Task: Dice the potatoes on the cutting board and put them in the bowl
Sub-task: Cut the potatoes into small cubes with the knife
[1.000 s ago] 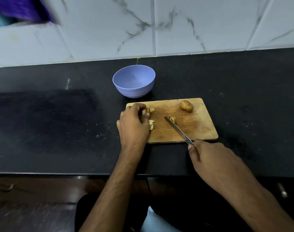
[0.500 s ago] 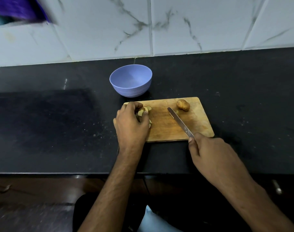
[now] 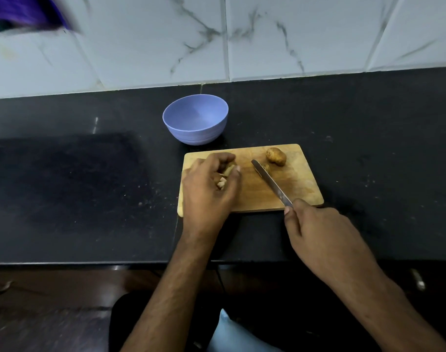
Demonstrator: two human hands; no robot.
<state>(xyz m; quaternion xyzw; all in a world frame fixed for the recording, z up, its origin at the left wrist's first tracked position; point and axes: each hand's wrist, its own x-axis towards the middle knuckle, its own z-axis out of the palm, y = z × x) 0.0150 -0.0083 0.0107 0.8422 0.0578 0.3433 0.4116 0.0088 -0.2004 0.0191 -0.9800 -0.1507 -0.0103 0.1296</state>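
No text, label, brand, number or sign can be read on anything in view.

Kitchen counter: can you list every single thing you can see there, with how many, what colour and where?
bowl: one, light purple, on the counter just behind the cutting board; nothing seen in it
cutting board: one, light brown wood, on the counter in the middle
whole potato: one, brown, far right part of the board
potato piece: one, brown, by the knife tip
cut potato bits: a few, pale, under the left hand; count unclear
knife: one, silver, slanting over the board
counter: one, black, below the wall
wall tiles: several, white with grey veins, behind the counter
purple thing: one, blurred, top left corner
left hand: one, its grip curled round the cut bits
right hand: one, holding the knife handle
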